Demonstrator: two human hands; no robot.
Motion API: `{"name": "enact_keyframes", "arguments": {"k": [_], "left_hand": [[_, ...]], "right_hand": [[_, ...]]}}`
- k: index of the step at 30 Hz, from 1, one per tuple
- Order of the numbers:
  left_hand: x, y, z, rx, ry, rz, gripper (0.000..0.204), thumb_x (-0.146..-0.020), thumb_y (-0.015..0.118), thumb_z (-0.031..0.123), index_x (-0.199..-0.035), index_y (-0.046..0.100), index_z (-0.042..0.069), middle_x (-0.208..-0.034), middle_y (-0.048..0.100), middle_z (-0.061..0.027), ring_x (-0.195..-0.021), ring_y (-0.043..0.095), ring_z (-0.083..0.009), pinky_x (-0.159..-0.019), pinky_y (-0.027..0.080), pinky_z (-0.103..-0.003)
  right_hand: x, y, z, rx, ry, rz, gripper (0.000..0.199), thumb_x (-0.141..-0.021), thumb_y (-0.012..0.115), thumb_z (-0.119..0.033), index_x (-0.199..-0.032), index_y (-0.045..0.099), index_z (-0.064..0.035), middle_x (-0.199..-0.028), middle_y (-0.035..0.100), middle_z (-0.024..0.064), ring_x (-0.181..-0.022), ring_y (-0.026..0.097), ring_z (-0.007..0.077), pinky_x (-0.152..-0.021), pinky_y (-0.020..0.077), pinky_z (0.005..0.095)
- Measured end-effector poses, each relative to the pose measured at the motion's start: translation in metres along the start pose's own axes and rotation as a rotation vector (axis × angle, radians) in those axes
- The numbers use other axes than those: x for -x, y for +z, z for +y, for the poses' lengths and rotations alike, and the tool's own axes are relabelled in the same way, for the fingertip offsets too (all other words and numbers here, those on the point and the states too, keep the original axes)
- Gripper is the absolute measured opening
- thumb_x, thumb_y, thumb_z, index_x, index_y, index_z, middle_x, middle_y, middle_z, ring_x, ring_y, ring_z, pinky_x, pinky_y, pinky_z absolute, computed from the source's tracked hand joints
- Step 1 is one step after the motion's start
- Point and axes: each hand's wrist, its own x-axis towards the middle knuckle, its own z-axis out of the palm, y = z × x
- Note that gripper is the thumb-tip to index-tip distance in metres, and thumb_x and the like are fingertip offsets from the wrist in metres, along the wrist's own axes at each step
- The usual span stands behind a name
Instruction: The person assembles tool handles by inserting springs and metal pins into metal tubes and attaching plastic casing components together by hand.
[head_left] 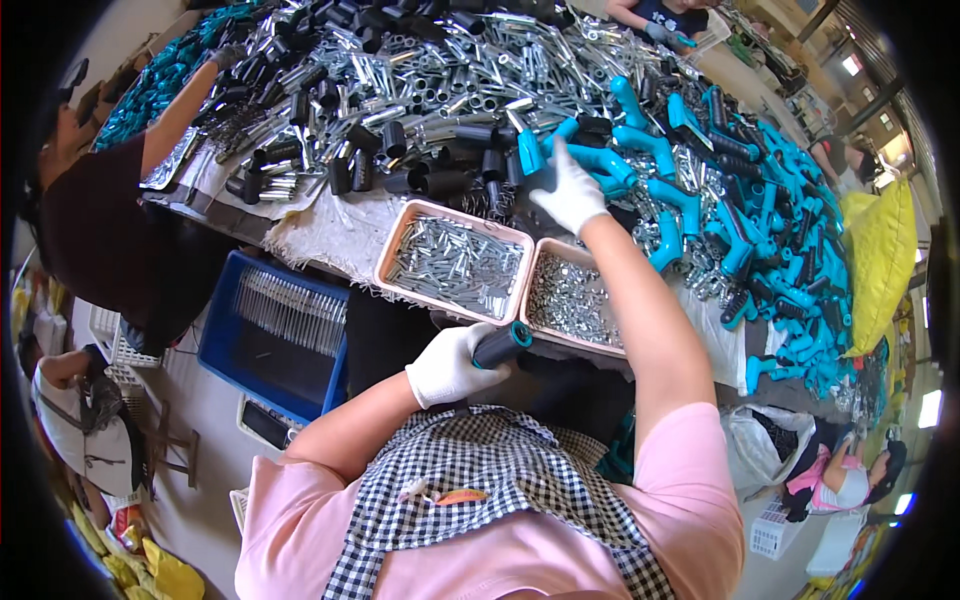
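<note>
My left hand (pixel 450 367), in a white glove, is closed around a black cylindrical handle grip (pixel 503 345) with a teal end, held in front of my apron. My right hand (pixel 574 192), also white-gloved, reaches to the edge of the heaped parts. Its thumb and forefinger are spread beside a teal piece (pixel 529 152) and a dark part; its other fingers are partly hidden. Below it stand two pinkish trays: the left tray (pixel 382 262) contains slim metal pins, and the right tray (pixel 543 243) contains small metal fittings.
Metal tubes and black sleeves (pixel 393 140) are heaped across the table, with teal curved handles (pixel 655 150) to the right. A blue bin (pixel 222 330) with a row of metal rods sits at lower left. Co-workers are at the left, far side and right. A yellow sack (pixel 880 265) stands at right.
</note>
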Motion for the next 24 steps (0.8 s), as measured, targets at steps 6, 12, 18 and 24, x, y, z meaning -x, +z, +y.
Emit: {"name": "enact_keyframes", "arguments": {"k": [6,12,18,24], "left_hand": [[0.006,-0.006,-0.003,-0.155,0.007,0.060,0.036,-0.073,0.076,0.027,-0.098,0.064,0.003,-0.080,0.067,-0.0195,-0.076,0.067,-0.0365,-0.069,0.053,-0.040],[0.008,-0.021,-0.018,-0.404,0.041,0.087,0.034,-0.073,0.078,0.031,-0.092,0.065,0.006,-0.081,0.066,-0.0200,-0.075,0.066,-0.0371,-0.068,0.053,-0.043],[-0.002,-0.004,-0.021,-0.715,0.172,-0.131,0.031,-0.071,0.072,0.017,-0.097,0.061,0.006,-0.082,0.066,-0.0147,-0.074,0.066,-0.0346,-0.067,0.053,-0.044],[0.007,0.010,-0.015,-0.804,0.291,-0.166,0.025,-0.075,0.068,0.019,-0.094,0.058,0.005,-0.076,0.062,-0.0132,-0.068,0.065,-0.0322,-0.060,0.053,-0.044]], "right_hand": [[-0.011,0.026,0.011,-0.746,0.127,0.265,0.078,-0.073,0.066,-0.006,-0.146,0.037,-0.0084,-0.088,0.067,0.0136,-0.074,0.066,0.0271,-0.069,0.0546,0.0396],[0.121,-0.102,-0.018,-1.202,0.224,-0.415,0.056,-0.077,0.060,-0.013,-0.130,0.051,0.0039,-0.089,0.064,0.0109,-0.069,0.065,0.0183,-0.061,0.0558,0.0307],[0.221,-0.109,-0.015,-0.998,0.430,-0.715,0.052,-0.071,0.065,-0.006,-0.120,0.058,0.0061,-0.088,0.068,0.0127,-0.068,0.068,0.0198,-0.065,0.0563,0.0315],[0.256,-0.111,-0.015,-0.861,0.358,-0.689,0.045,-0.072,0.068,-0.007,-0.116,0.061,0.0034,-0.084,0.067,0.0068,-0.067,0.065,0.0148,-0.066,0.0553,0.0311]]}}
